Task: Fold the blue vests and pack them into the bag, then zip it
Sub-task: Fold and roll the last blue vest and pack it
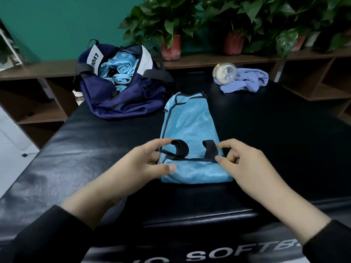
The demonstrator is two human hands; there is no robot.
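Note:
A light blue mesh vest with black trim lies folded lengthwise on the black padded table, its near end turned up over itself. My left hand holds the left side of that near fold, thumb on top of the cloth. My right hand pinches the right end by a black elastic loop. A navy bag stands unzipped at the back left, with several rolled blue vests inside.
A glass jar lies on its side on a purple cloth at the back right. Potted plants line a wooden shelf behind the table. The table's near edge is just below my wrists.

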